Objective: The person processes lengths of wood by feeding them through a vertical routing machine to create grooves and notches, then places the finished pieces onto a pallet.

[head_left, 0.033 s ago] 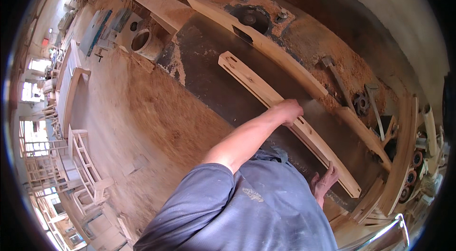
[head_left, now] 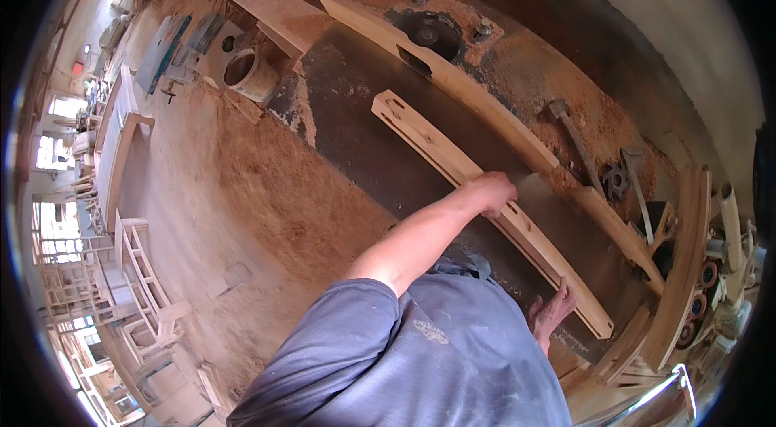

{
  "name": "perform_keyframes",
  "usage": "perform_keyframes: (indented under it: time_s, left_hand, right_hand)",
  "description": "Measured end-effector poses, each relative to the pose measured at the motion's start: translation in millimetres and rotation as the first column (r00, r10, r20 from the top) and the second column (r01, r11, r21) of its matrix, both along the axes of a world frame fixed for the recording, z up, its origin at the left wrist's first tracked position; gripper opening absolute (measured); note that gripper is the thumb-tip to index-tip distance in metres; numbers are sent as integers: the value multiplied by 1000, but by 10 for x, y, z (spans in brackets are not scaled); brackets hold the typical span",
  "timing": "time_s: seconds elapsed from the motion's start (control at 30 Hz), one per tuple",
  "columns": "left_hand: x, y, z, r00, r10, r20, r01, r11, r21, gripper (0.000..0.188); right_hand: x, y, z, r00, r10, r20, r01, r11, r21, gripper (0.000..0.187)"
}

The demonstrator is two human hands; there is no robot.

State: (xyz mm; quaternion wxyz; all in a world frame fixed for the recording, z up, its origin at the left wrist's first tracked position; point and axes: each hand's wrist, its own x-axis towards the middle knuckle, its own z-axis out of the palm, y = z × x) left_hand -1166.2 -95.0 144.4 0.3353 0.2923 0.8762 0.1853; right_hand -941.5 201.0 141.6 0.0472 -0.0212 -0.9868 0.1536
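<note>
Pale-wood and slotted, the rail (head_left: 529, 234) slants far-left to near-right across the dark desk (head_left: 356, 91), nearly parallel to the long board (head_left: 469, 93), left hand (head_left: 495, 192) curled over its middle, right hand (head_left: 553, 310) loosely spread beside its nearer end.

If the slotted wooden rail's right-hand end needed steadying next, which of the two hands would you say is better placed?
Probably the right hand: it is close to that end of the slotted wooden rail, while the left hand is farther along, around mid-length.
</note>
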Motion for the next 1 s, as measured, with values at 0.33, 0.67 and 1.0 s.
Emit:
perform_keyframes:
  time_s: [0.33,0.67,1.0]
  left_hand:
    - [29,-325,-12,973,100,-210,-54,975,215,43]
    - [-191,-1541,-429,-198,927,-317,-681,102,725,52]
    - [-752,-1870,-963,-453,887,93,-552,-361,752,36]
  right_hand:
    - [-816,354,-269,979,99,177,-124,984,131,61]
    - [-1154,401,-177,959,186,215,-215,970,116,57]
    - [-1124,866,-381,941,-8,337,24,999,-43,58]
